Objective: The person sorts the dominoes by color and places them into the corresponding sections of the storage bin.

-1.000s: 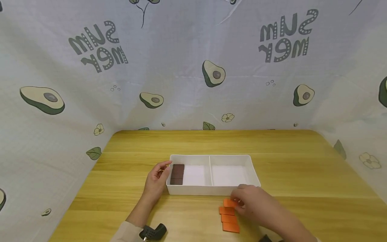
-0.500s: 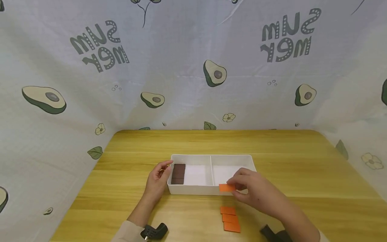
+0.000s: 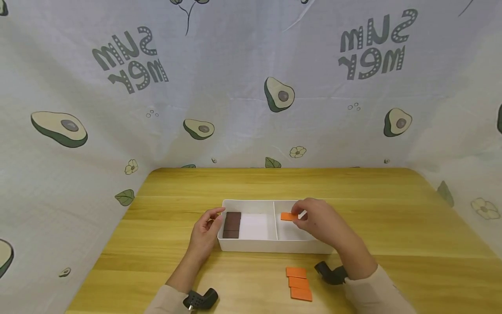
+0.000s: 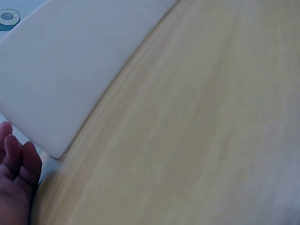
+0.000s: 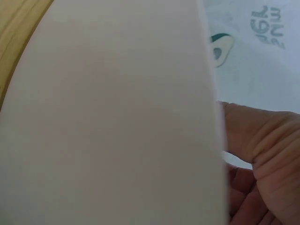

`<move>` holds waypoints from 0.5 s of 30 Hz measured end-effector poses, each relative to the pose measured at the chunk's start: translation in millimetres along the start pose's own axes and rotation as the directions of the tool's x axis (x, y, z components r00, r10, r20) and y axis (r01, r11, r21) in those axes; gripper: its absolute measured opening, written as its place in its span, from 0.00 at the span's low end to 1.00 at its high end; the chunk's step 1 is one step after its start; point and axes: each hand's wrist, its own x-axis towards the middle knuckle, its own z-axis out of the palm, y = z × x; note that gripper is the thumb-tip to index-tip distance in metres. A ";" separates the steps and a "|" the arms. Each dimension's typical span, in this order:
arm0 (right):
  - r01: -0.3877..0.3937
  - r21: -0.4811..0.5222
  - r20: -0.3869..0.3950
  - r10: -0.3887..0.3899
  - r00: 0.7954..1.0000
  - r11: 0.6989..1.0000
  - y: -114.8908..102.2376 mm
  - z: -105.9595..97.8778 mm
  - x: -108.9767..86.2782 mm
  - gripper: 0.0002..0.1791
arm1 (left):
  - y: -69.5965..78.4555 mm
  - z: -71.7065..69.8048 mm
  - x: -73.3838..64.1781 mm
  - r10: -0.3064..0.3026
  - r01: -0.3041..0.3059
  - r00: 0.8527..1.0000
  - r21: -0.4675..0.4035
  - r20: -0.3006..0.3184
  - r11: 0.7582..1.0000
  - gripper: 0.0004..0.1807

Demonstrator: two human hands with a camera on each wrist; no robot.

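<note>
Head view: our right hand (image 3: 319,221) is pinching an orange tile (image 3: 287,216); a divided tray (image 3: 255,246) is lying beside our relaxed left hand (image 3: 204,232).

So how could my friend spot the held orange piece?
On the wooden table sits a white two-part tray. The right hand pinches the orange piece at its right compartment. Unlike the three other orange pieces, which lie on the table, this one is held.

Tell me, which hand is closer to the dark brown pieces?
Left. The left hand is at the left end of the white box, beside the dark brown pieces; the right hand is beyond the divider, pinching an orange piece.
</note>
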 end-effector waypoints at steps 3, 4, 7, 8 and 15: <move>-0.014 -0.030 0.010 0.015 1.000 0.999 3.5 6.7 11.7 0.04 | -0.5 -0.3 0.3 0.003 -0.003 1.000 -0.003 -0.002 1.000 0.13; -0.019 -0.037 0.011 0.019 1.000 0.999 4.5 8.6 14.9 0.04 | -0.7 -0.3 0.4 0.004 -0.004 1.000 -0.003 -0.001 1.000 0.13; -0.018 -0.062 0.007 0.018 1.000 0.998 6.6 13.3 21.6 0.05 | -1.7 -0.1 0.6 0.003 -0.003 1.000 -0.008 0.001 1.000 0.13; -0.022 -0.067 0.008 0.023 1.000 0.998 6.8 14.8 23.1 0.05 | -1.9 -0.1 0.7 0.003 -0.002 1.000 -0.007 0.002 1.000 0.13; -0.034 -0.087 0.012 0.035 0.999 0.996 5.1 24.0 28.8 0.06 | -2.4 -0.8 1.8 0.003 -0.004 1.000 -0.005 -0.003 1.000 0.13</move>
